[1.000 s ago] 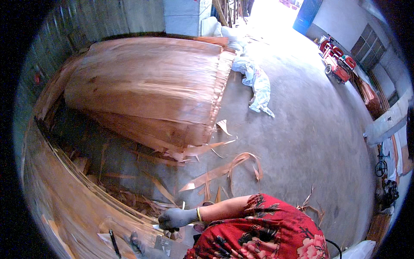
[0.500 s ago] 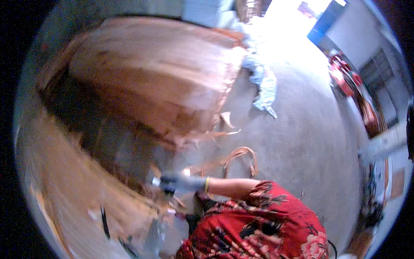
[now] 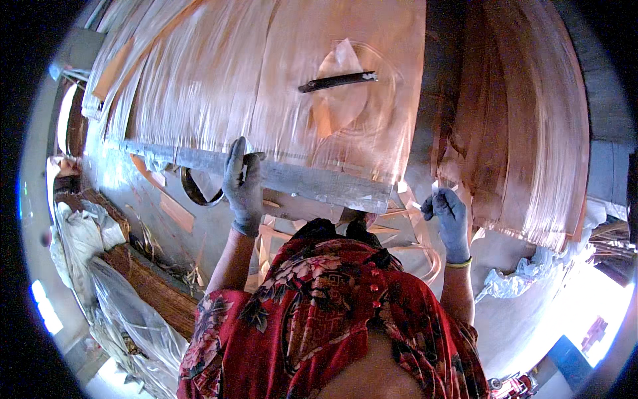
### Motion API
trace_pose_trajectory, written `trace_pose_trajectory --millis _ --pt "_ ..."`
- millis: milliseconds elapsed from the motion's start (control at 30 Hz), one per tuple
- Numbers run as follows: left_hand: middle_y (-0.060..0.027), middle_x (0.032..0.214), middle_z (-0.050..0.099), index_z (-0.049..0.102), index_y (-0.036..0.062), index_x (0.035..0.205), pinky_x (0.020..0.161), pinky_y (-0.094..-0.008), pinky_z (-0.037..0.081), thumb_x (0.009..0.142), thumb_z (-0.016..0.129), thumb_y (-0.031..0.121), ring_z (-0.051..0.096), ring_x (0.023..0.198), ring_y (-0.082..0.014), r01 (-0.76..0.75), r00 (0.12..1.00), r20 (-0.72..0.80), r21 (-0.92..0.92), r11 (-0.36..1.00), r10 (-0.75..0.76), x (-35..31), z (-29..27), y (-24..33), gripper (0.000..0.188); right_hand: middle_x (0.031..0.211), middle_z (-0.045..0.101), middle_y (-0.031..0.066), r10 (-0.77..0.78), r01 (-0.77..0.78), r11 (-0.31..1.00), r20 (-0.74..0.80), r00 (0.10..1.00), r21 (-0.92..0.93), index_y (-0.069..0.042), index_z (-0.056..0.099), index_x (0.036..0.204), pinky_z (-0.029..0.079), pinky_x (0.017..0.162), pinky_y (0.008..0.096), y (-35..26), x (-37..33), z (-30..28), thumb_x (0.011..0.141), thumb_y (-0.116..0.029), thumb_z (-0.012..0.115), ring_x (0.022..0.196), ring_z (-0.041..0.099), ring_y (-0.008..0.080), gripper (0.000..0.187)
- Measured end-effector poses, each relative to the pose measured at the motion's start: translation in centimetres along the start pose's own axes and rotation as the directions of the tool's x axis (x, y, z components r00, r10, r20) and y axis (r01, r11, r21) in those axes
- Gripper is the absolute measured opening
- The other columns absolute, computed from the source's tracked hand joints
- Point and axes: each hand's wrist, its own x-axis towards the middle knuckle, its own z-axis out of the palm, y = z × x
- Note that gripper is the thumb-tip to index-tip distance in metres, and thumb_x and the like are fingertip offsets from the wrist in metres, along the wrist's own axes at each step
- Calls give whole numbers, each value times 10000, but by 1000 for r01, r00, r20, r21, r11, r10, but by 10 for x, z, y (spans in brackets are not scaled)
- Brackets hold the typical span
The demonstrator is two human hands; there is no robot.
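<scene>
A stack of thin reddish-brown wood veneer sheets [image 3: 219, 80] lies before me, with a grey board edge [image 3: 319, 186] along its near side. My left hand [image 3: 242, 196], in a grey glove, rests at that edge with its fingers stretched out. A dark curved band [image 3: 193, 186] shows beside it; whether the hand touches it I cannot tell. To the right, my gloved right hand [image 3: 448, 216] is closed in a pinch by a small pale bit, near a second veneer stack [image 3: 518, 133]. A black narrow tool [image 3: 337, 81] lies on the first stack, across a torn veneer piece [image 3: 339, 110].
Loose veneer strips [image 3: 425, 246] litter the floor below the stacks. At the left, clear plastic sheeting [image 3: 126, 299] partly covers a long brown bundle [image 3: 149, 286]. Crumpled plastic [image 3: 512, 282] lies at the right, near a bright opening [image 3: 605, 312].
My view has swung from the gap between the stacks to face one stack. The left hand has come into clear view at the board edge; the right hand is now at the gap's near end.
</scene>
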Motion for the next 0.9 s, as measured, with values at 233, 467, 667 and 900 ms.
trace_pose_trajectory --millis 233,467,667,900 --pt "-161 1182 567 365 -10 1333 944 -404 348 755 618 23 422 1206 -354 -415 905 344 582 699 252 12 8 -3 631 665 569 40 41 -8 974 142 989 -228 -5 551 785 420 483 234 -13 47 35 908 -116 514 539 518 85 169" --pt "-30 1164 597 261 48 1394 1026 -465 273 750 597 82 310 1308 -352 -741 656 636 438 510 407 38 60 -16 727 647 621 117 -15 183 815 297 955 -550 -49 601 799 465 518 338 -29 113 95 855 -228 572 586 634 215 190" --pt "-77 1099 616 301 68 1377 1020 -479 294 748 533 53 354 1275 -339 -757 624 703 435 487 342 41 59 -48 671 664 614 146 -92 368 626 403 911 -688 -2 625 844 463 527 320 -6 158 126 842 -117 517 559 605 201 158" --pt "-82 1069 621 307 42 1372 1004 -485 307 748 531 42 339 1286 -347 -722 651 687 427 544 324 40 56 -48 662 736 620 178 -42 326 547 364 931 -771 -60 647 830 470 622 411 2 173 153 789 -205 561 706 618 336 174"
